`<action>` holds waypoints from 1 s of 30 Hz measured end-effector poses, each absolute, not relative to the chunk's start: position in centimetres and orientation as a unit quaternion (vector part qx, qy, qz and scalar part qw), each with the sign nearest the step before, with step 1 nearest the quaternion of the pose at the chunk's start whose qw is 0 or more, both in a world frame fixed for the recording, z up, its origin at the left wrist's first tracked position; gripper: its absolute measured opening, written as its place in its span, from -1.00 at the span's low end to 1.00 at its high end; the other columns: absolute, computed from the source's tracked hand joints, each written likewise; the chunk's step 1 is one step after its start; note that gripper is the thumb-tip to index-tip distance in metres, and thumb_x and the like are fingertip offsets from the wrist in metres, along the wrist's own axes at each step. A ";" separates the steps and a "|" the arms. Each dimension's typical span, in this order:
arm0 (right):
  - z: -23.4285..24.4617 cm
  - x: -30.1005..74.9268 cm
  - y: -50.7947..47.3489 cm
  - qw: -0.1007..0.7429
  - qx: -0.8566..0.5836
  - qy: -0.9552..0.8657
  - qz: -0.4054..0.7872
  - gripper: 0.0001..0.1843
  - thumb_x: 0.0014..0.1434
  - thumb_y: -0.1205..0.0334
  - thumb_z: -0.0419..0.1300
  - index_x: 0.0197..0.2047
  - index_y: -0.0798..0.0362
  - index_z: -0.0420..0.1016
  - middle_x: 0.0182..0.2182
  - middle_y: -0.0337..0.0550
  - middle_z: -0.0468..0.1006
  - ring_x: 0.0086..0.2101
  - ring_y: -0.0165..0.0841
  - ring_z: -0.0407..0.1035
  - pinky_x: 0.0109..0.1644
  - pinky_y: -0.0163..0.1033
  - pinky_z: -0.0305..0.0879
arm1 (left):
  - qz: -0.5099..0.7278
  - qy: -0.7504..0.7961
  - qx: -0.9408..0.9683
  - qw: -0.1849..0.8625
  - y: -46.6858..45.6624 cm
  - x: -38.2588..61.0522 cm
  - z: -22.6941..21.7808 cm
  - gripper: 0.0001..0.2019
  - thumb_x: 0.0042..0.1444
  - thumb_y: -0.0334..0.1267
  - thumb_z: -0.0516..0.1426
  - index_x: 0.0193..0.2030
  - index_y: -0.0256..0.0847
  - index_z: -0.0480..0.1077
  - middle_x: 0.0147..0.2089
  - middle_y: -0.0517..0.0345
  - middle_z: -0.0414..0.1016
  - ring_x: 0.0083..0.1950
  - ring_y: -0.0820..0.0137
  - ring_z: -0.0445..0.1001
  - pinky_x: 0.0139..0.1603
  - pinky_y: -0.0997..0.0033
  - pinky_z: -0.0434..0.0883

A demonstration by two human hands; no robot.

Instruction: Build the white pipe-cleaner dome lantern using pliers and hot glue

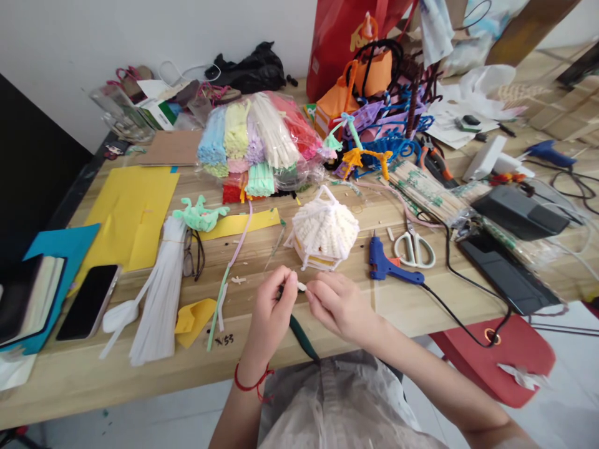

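Note:
Between the fingertips of both hands is a short white piece (301,286), which looks like a bit of pipe cleaner. My left hand (274,305) is closed in a pinch at one end of it, and my right hand (339,305) pinches the other. A dark green handle (302,337) shows below the left hand; its other end is hidden, so I cannot tell the tool's kind. Just beyond the hands stands a little house-like form with a ribbed cream pipe-cleaner roof (325,227). To its right lies a blue glue gun (390,265), beside white-handled scissors (414,249).
Bundles of coloured pipe cleaners (255,140) lie in plastic at the back. On the left are white strips (161,293), a phone (88,302) and yellow sheets (131,215). The glue gun's cord (461,321) runs over the table edge near a red bag (503,358).

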State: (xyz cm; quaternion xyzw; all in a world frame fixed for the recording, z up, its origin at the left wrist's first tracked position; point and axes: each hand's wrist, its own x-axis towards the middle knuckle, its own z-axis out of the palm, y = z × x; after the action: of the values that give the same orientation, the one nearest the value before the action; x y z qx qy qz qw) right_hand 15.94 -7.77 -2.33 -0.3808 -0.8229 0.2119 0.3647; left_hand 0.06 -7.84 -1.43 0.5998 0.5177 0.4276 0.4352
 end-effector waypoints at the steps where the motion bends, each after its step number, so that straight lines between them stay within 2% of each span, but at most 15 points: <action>1: -2.2 15.9 -7.8 0.373 -0.387 -0.797 0.274 -0.71 0.39 0.27 -0.05 -0.39 0.01 0.31 -0.51 -0.23 0.30 -0.47 -0.37 0.18 -0.35 -0.27 0.10 | 0.427 0.512 0.603 0.438 -7.8 0.0 -1.4 -0.64 0.36 -0.12 -0.02 -0.47 -0.16 0.12 -0.50 0.29 0.09 -0.45 0.47 0.13 -0.40 0.41 0.14; 5: -1.8 15.5 -8.2 0.389 -0.403 -0.613 0.557 -0.65 0.36 0.09 0.03 -0.43 0.04 0.35 -0.54 -0.29 0.27 -0.50 -0.43 0.12 -0.40 -0.30 0.04 | 0.436 0.475 0.629 0.434 -7.8 -0.3 -1.8 -0.66 0.39 -0.11 -0.06 -0.43 -0.16 0.16 -0.44 0.25 0.17 -0.39 0.44 0.20 -0.32 0.39 0.20; 9: -1.7 14.8 -8.3 0.390 -0.348 -0.377 0.764 -0.60 0.25 -0.01 0.15 -0.52 0.06 0.30 -0.62 -0.37 0.10 -0.56 -0.49 -0.09 -0.47 -0.30 -0.13 | 0.450 0.439 0.660 0.411 -7.6 -0.7 -2.2 -0.69 0.41 -0.16 -0.08 -0.40 -0.15 0.17 -0.40 0.22 0.20 -0.31 0.40 0.24 -0.22 0.35 0.23; 12: -1.8 14.5 -8.2 0.357 -0.271 -0.235 0.863 -0.61 0.17 0.06 0.20 -0.56 0.04 0.20 -0.65 -0.43 -0.02 -0.59 -0.51 -0.20 -0.50 -0.31 -0.23 | 0.455 0.420 0.675 0.400 -7.4 -0.8 -2.4 -0.70 0.41 -0.19 -0.08 -0.39 -0.15 0.17 -0.38 0.20 0.22 -0.29 0.38 0.25 -0.18 0.31 0.22; 17: -1.7 14.3 -7.9 0.293 -0.173 -0.126 0.932 -0.60 0.12 0.15 0.15 -0.60 0.01 0.02 -0.67 -0.46 -0.11 -0.62 -0.52 -0.25 -0.53 -0.33 -0.20 | 0.481 0.393 0.677 0.395 -7.2 -0.5 -3.0 -0.69 0.40 -0.16 -0.07 -0.40 -0.15 0.19 -0.39 0.16 0.26 -0.29 0.35 0.26 -0.18 0.26 0.24; 21: -1.8 14.3 -8.1 0.335 -0.248 -0.225 0.881 -0.60 0.14 0.06 0.12 -0.60 -0.01 0.06 -0.67 -0.44 -0.08 -0.63 -0.51 -0.23 -0.54 -0.31 -0.18 | 0.493 0.402 0.657 0.404 -7.3 -0.4 -3.3 -0.66 0.39 -0.08 -0.07 -0.41 -0.14 0.18 -0.41 0.16 0.25 -0.31 0.34 0.25 -0.22 0.27 0.26; 24: -1.6 14.8 -8.3 0.395 -0.382 -0.464 0.695 -0.62 0.28 0.05 0.09 -0.52 0.03 0.26 -0.60 -0.34 0.16 -0.56 -0.46 0.00 -0.46 -0.30 -0.04 | 0.471 0.422 0.649 0.422 -7.5 -0.9 -3.0 -0.66 0.40 -0.12 -0.07 -0.42 -0.15 0.18 -0.42 0.19 0.22 -0.33 0.37 0.25 -0.24 0.30 0.24; 26: -1.5 15.4 -8.3 0.394 -0.407 -0.620 0.543 -0.68 0.35 0.12 0.04 -0.43 0.04 0.34 -0.52 -0.26 0.28 -0.47 -0.42 0.14 -0.38 -0.29 0.06 | 0.449 0.422 0.653 0.440 -7.7 -1.3 -2.8 -0.64 0.41 -0.10 -0.10 -0.42 -0.15 0.19 -0.41 0.18 0.23 -0.33 0.37 0.25 -0.24 0.31 0.23; 30: -1.7 16.4 -8.3 0.374 -0.361 -0.781 0.345 -0.73 0.40 0.24 -0.02 -0.34 0.03 0.36 -0.46 -0.23 0.28 -0.43 -0.38 0.17 -0.33 -0.27 0.10 | 0.402 0.431 0.675 0.444 -7.8 -1.8 -2.2 -0.63 0.40 -0.05 -0.08 -0.42 -0.16 0.22 -0.41 0.18 0.24 -0.32 0.37 0.28 -0.23 0.32 0.25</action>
State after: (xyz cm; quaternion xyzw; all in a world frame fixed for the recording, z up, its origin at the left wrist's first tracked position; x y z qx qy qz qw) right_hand 16.40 -8.26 -1.68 -0.3613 -0.7813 0.3454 0.3737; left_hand -1.78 -7.78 -2.22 0.6748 0.4306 0.4022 0.4444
